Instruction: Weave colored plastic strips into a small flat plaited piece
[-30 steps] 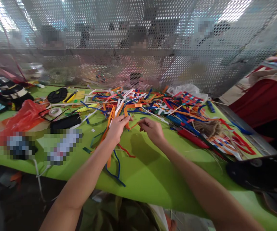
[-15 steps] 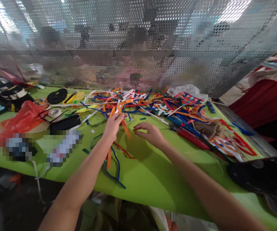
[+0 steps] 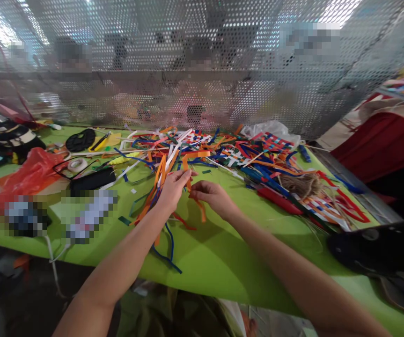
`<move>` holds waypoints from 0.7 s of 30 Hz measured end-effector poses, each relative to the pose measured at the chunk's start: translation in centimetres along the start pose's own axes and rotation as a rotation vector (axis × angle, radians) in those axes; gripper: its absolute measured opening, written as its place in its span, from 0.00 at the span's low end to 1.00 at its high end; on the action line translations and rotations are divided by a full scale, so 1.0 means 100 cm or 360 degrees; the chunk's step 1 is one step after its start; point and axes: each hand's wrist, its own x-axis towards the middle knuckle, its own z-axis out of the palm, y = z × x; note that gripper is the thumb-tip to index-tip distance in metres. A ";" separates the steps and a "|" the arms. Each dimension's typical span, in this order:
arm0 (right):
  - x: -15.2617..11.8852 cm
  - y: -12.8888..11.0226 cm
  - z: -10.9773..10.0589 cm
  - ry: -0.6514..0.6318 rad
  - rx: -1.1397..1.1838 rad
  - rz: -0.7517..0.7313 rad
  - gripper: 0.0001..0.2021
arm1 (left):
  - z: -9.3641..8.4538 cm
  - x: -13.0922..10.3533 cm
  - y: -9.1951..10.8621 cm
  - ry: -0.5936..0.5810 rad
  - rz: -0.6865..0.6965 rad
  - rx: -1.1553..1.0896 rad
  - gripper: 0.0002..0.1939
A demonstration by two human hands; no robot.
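Note:
An orange strip (image 3: 185, 162) runs down through the fingers of my left hand (image 3: 175, 187), which pinches it near the middle of the table. Just to the right, my right hand (image 3: 211, 195) is closed on the same strip lower down, and the strip's loose tail (image 3: 202, 213) dangles below the fingertips. More orange strips (image 3: 159, 175) and a white strip (image 3: 172, 157) lie beside and behind my left hand. Under the hands, a blue strip (image 3: 172, 243) and a red strip (image 3: 185, 222) rest on the green tabletop (image 3: 216, 262).
A heap of coloured strips and woven pieces (image 3: 235, 157) covers the back, with twine (image 3: 302, 185) at its right. On the left are a red plastic bag (image 3: 40, 171), a tape roll (image 3: 77, 164) and a black case (image 3: 92, 181). A perforated metal panel (image 3: 135, 79) stands behind.
My right hand has moved left from open air and closed on the orange strip. My left hand has shifted slightly right and down, still pinching the strip.

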 end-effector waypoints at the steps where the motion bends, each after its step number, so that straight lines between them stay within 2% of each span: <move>1: 0.001 0.002 0.000 -0.0004 0.0017 0.0003 0.12 | 0.000 0.000 0.001 -0.0009 -0.0006 0.0001 0.12; 4: 0.001 0.001 0.000 0.0016 -0.0010 -0.0075 0.12 | -0.002 0.001 0.000 -0.0014 -0.0048 0.0025 0.13; 8: -0.008 -0.012 0.004 0.0088 -0.0224 -0.0273 0.10 | -0.004 0.004 -0.002 -0.0055 -0.0118 0.0073 0.14; 13: -0.018 -0.024 0.006 0.0085 -0.0336 -0.0394 0.09 | 0.001 0.004 -0.002 -0.0172 -0.0011 0.0124 0.18; 18: -0.007 -0.014 0.001 0.0096 -0.0064 -0.0296 0.14 | -0.003 0.005 0.003 0.0013 -0.0190 -0.0056 0.15; 21: -0.004 -0.011 -0.004 0.0200 -0.0214 -0.0326 0.13 | -0.002 0.004 0.007 0.0111 -0.0291 -0.0175 0.13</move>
